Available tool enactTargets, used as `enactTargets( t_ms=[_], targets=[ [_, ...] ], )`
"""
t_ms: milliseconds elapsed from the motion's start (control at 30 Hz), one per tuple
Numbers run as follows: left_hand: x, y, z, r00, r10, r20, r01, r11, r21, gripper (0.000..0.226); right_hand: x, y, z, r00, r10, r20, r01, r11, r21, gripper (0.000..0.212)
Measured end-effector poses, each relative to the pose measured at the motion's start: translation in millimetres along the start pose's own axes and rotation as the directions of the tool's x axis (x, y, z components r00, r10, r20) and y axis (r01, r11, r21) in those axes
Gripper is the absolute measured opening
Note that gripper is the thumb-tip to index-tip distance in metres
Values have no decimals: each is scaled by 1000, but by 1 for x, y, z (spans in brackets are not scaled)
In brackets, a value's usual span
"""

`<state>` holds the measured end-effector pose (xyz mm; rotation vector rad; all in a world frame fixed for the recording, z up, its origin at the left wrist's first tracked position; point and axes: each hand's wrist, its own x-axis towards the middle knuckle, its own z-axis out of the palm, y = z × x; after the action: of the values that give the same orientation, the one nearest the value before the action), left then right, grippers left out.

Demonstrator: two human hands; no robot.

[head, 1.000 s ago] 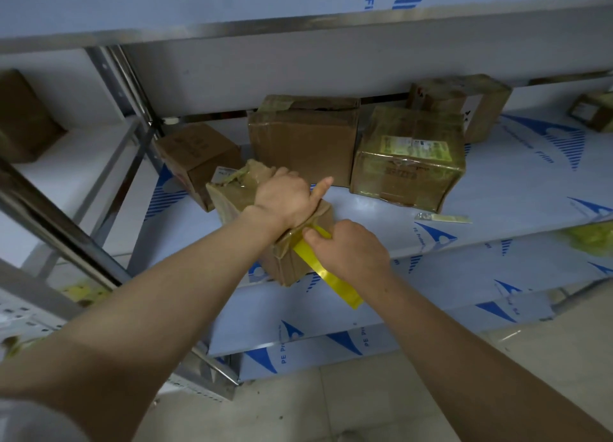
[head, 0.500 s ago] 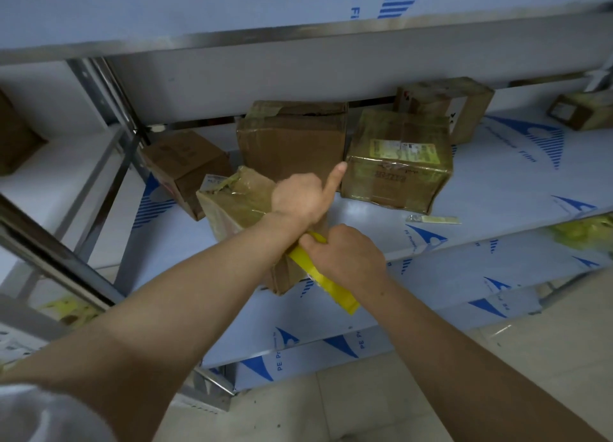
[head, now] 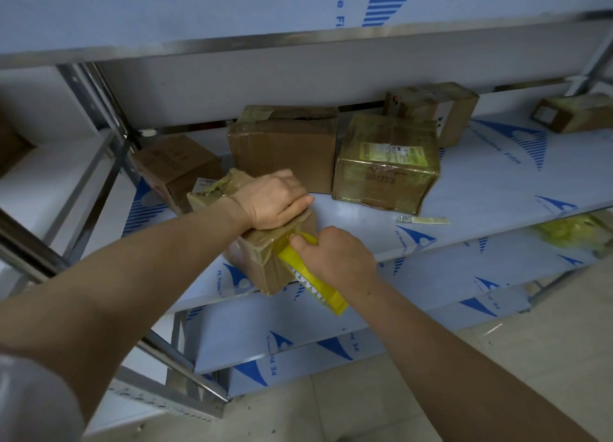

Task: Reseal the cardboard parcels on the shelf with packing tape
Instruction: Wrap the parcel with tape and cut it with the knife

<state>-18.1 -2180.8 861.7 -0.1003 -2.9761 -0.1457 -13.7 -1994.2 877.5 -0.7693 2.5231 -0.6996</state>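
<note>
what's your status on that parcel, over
Left hand holds the small brown cardboard parcel by its top. Right hand grips the yellow tape dispenser at the parcel's near edge. Larger brown cardboard box close behind, not blocking.

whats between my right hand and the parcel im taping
Head view: the yellow tape dispenser, gripped by the right hand, meets the near top edge of the parcel; the left hand holds it from above.
</note>
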Motion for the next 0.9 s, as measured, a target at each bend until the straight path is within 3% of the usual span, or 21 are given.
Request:
enactTargets(
  t_ms=[67,133,200,267,333,400,467,533,667,800,900],
  targets=[
    [0,-3,-4,981,-177,-79,180,983,37,67,0,0,-1,1000,0,10,0,1000,-12,54],
    [-1,-7,-1,906,-406,-119,414,909,53,68,-1,-1,0,1000,-9,15,9,1000,-21,54],
    [5,-12,3,868,-484,-109,495,861,117,65,-1,-1,0,1000,-6,20,7,1000,-22,54],
    [8,-21,3,850,-509,-137,517,855,29,67,0,-1,0,1000,4,27,-4,1000,-23,54],
    [3,-39,-1,899,-428,-92,425,904,-50,71,2,0,-1,999,8,33,-7,1000,-29,53],
    [-7,-55,-10,953,-295,69,297,955,-10,77,3,0,0,999,-3,45,5,998,-58,53],
    [-11,-63,-11,960,-263,92,253,961,107,81,4,0,0,999,-9,49,12,997,-75,53],
    [-5,-68,-7,933,-356,50,345,925,159,76,5,-1,-1,999,-3,54,7,997,-77,54],
    [12,-66,-3,780,-625,18,613,758,-221,65,10,1,-2,998,11,55,-8,999,-51,55],
    [12,-56,0,745,-663,-73,657,748,-92,54,13,-1,-3,998,16,63,-14,999,-44,52],
    [12,-22,4,787,-613,-67,616,788,27,61,14,-4,-3,998,6,67,-4,999,-37,46]
  ],
)
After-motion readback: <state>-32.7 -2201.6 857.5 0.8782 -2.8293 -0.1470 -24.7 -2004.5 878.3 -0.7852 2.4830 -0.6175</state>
